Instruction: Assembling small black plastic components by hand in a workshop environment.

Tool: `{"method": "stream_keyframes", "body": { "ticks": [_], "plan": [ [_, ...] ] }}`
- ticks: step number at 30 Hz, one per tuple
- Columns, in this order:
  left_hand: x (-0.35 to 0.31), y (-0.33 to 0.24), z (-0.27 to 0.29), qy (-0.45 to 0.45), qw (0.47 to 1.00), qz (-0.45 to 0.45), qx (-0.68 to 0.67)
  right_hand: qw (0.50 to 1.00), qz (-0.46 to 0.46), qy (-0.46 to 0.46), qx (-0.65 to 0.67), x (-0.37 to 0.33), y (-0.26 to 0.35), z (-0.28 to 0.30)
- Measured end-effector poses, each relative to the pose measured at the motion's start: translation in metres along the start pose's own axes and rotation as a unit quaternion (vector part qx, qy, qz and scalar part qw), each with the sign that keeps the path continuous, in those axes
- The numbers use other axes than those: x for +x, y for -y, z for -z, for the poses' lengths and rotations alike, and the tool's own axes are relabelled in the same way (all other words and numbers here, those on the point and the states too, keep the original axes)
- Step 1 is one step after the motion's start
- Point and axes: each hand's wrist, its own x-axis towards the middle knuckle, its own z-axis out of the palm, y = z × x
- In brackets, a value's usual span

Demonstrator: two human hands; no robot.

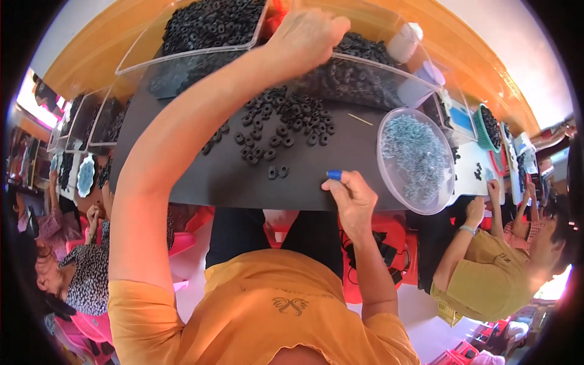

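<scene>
My left hand (311, 38) reaches across the table over the rim of a long clear bin (365, 76) of small black plastic parts. Its fingers are curled closed, and I cannot make out what is in them. Near the table's front edge is my right hand (353, 198), with a blue cover on the index fingertip. Thumb and index finger are drawn together; anything between them is too small to see. Loose black parts (286, 118) lie heaped on the dark tabletop, two of them nearer me. Right of my right hand stands a clear round bowl (382, 149) of tiny silvery-blue pieces.
Another clear bin (131, 66) full of black parts stands at the far left. A thin pale stick (360, 119) lies by the bowl. White containers (420, 85) stand at the back right. People sit at tables on both sides, one in an olive shirt (486, 271) at right.
</scene>
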Motion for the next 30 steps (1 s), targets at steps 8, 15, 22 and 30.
{"method": "stream_keyframes", "body": {
  "ticks": [8,15,22,30],
  "plan": [
    [-0.026,0.004,0.029,-0.065,0.996,-0.047,0.032,1.000,0.017,-0.004,0.004,0.000,-0.006,0.003],
    [-0.144,-0.020,0.045,0.100,0.983,0.120,-0.092,1.000,0.015,-0.001,0.011,0.000,-0.005,-0.001],
    [-0.179,-0.033,0.037,0.074,0.971,0.208,-0.089,1.000,0.008,-0.007,-0.008,-0.002,-0.007,-0.002],
    [-0.182,-0.027,0.035,0.107,0.969,0.213,-0.068,1.000,-0.002,-0.006,-0.012,-0.003,-0.006,-0.003]
  ]
}}
